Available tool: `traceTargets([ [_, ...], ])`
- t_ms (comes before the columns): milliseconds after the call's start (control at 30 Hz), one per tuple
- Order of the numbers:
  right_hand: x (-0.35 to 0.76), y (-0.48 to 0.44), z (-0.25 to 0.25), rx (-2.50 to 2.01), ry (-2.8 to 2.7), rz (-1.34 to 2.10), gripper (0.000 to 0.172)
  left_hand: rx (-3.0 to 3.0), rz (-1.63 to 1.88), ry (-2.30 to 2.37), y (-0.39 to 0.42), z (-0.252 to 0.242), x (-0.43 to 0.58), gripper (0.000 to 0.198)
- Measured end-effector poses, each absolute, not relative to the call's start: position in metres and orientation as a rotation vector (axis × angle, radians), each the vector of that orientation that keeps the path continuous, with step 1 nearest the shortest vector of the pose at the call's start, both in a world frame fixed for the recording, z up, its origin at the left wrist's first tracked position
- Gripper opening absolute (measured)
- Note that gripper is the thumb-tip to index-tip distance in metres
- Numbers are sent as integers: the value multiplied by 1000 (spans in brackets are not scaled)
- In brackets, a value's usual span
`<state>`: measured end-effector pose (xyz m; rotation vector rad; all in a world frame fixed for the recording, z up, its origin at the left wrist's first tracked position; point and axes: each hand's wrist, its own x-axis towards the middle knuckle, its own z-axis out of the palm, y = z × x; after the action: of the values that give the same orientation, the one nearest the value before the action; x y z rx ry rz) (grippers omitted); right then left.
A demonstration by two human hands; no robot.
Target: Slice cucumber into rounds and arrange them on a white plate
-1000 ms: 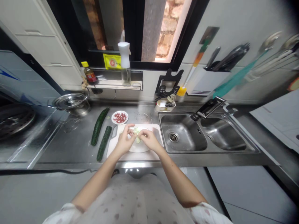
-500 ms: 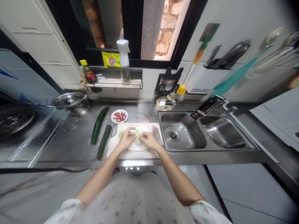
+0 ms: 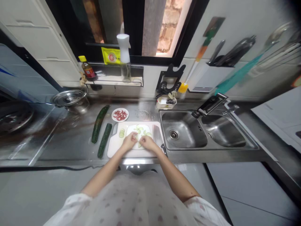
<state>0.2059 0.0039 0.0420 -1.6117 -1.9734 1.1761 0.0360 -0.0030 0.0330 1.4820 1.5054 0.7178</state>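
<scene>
Pale green cucumber slices (image 3: 140, 129) lie on a white plate (image 3: 131, 128) with rounded corners, which rests on a white cutting board (image 3: 115, 147). Low over the near half of the plate, my left hand (image 3: 129, 142) has its fingers pinched at a small slice, partly hidden. Close beside it on the right, my right hand (image 3: 147, 143) is also closed at the fingertips, where a pale slice shows. A small stack of cucumber slices (image 3: 121, 133) lies on the board left of the plate. At the board's right side lies a knife (image 3: 157, 131), its dark handle partly behind my right wrist.
Two whole cucumbers (image 3: 100, 124) lie left of the board. A small plate of chopped red pieces (image 3: 120, 115) stands behind it. A double sink (image 3: 184, 130) with a faucet (image 3: 209, 106) is at right. A lidded steel pot (image 3: 71, 99) stands at the back left.
Both hands have drawn nearer to me, from the plate's middle to its near half. More cucumber slices on the plate's far side are now uncovered. The view has shifted slightly.
</scene>
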Motion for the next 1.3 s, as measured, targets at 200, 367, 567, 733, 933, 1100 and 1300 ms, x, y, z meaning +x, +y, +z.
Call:
traceTargets([
  [200,200,-3,47,-1809,-2139,1110,19,1693,395,1678,-4,28,40,36],
  [367,196,-10,50,-1933,-2286,952,25,1812,237,1735,-6,29,45,39],
  [567,190,-14,47,-1974,-2411,813,29,1922,85,1758,-7,34,49,41],
  [733,186,-17,44,-1998,-2420,777,27,1985,33,1744,-8,36,49,42],
  [933,193,-24,43,-1844,-2450,742,29,2054,60,1727,-9,32,43,37],
  [1100,197,-29,42,-1765,-2564,683,33,2149,48,1679,-9,31,39,34],
  [1300,193,-33,40,-1813,-2603,600,31,2168,82,1664,-9,29,34,33],
])
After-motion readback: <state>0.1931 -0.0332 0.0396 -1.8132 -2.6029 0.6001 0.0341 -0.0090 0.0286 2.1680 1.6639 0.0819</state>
